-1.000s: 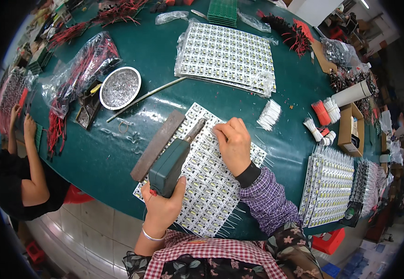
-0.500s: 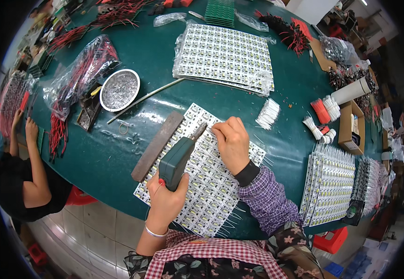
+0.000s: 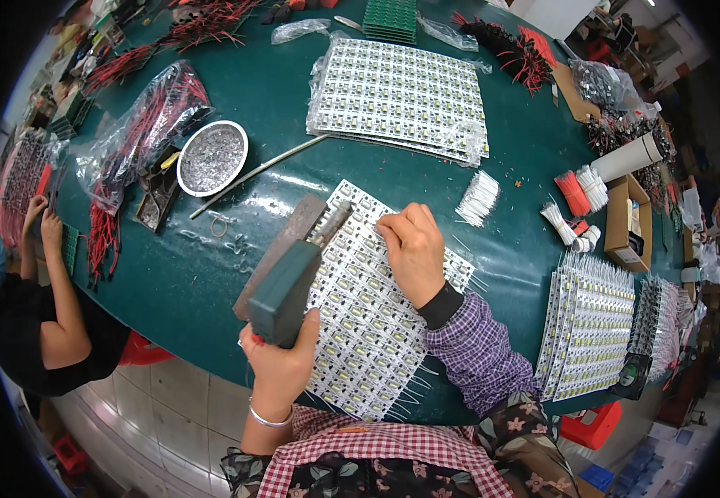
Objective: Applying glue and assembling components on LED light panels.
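Observation:
My left hand [image 3: 279, 365] grips the green handle of a soldering tool [image 3: 292, 278], whose metal tip lies over the upper left part of a white panel of small circuit boards [image 3: 368, 332]. My right hand [image 3: 414, 249] rests palm down on that panel, fingers bent at its upper edge. The panel lies on the green table [image 3: 211, 274] right in front of me. A flat brown bar [image 3: 281, 249] runs along the panel's left side, partly under the tool.
A stack of similar panels [image 3: 401, 95] lies at the far middle, more stand at the right [image 3: 588, 328]. A round metal dish [image 3: 212, 158], a thin rod [image 3: 260, 170], bagged red wires [image 3: 140, 133], white wire bundles [image 3: 480, 197] and a cardboard box [image 3: 630, 222] surround me. Another person [image 3: 45, 299] works at the left.
My left hand has brought the tool slightly right and upward, so its tip now sits over the panel. My right hand has hardly moved.

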`<state>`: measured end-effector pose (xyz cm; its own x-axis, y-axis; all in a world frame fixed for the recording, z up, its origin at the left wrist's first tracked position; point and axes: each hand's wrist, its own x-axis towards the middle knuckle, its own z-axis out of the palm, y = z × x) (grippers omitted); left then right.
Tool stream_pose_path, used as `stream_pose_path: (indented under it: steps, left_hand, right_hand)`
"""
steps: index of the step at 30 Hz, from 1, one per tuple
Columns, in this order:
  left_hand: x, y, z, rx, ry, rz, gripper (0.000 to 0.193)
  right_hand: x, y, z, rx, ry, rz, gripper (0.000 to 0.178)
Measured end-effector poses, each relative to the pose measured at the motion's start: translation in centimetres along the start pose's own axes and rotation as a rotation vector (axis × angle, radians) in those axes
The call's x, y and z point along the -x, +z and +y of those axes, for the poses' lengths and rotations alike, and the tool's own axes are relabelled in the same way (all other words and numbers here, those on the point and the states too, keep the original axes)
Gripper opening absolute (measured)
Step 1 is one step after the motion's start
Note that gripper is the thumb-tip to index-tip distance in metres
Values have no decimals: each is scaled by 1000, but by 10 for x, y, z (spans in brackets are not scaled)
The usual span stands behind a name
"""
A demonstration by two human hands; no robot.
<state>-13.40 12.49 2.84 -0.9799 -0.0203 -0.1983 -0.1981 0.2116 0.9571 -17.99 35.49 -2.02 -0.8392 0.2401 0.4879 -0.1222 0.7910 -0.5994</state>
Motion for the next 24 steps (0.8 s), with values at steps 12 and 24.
stream_pose_path:
  steps: [12,24]
  left_hand:
    - [-96,-45,40,77,213,388,18]
    - [-37,3,41,500,117,-56,20]
  right_hand:
    - [-1,-2,-3,-8,-45,24,4]
    - [5,-3,-2,-3,-1,10,5]
